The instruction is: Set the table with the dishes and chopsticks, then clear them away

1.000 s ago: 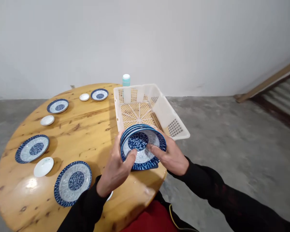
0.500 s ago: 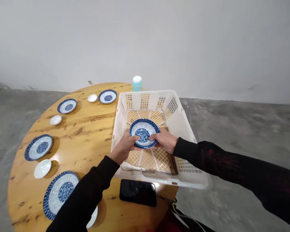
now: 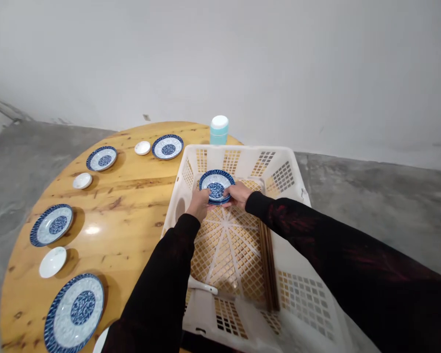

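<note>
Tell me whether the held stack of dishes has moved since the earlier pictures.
Yes: the stack of dishes has moved forward, from by the near end of the basket toward its far wall.

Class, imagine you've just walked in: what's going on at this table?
A person's left hand and right hand together hold a stack of blue-and-white plates at the far end of a white plastic crate; whether the stack touches the base is unclear. Brown chopsticks and a white spoon lie in the crate. To its left, four similar plates and small white bowls sit on the wooden table.
</note>
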Tool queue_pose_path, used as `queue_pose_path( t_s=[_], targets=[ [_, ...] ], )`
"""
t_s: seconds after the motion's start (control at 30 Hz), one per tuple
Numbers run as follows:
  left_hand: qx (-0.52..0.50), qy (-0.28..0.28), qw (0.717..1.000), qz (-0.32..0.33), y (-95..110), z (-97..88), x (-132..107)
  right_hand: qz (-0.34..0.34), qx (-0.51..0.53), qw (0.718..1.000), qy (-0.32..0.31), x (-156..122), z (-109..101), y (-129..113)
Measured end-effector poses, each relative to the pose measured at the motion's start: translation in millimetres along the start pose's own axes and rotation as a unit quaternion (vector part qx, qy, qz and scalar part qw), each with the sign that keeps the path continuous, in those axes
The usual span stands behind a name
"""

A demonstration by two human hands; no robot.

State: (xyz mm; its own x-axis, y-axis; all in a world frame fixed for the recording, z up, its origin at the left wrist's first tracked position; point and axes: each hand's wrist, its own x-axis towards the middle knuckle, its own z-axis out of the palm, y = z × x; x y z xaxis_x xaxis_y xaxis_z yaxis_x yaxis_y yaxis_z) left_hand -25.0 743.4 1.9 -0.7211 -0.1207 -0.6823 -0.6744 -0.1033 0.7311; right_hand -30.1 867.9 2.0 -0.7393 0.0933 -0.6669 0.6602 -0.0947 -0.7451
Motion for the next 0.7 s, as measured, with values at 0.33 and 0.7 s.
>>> queue_pose_path(
  t_s=[0.33,0.7],
  targets=[
    [-0.026,0.047,0.998,0.038,10.4,9.3,41.6,-0.013,0.026,0.999,0.022,67.4,14.2,0.6],
    [0.0,0.102,0.99,0.093,2.1,14.9,71.5,-0.026,0.013,1.0,0.005,85.2,16.5,0.0]
  ],
)
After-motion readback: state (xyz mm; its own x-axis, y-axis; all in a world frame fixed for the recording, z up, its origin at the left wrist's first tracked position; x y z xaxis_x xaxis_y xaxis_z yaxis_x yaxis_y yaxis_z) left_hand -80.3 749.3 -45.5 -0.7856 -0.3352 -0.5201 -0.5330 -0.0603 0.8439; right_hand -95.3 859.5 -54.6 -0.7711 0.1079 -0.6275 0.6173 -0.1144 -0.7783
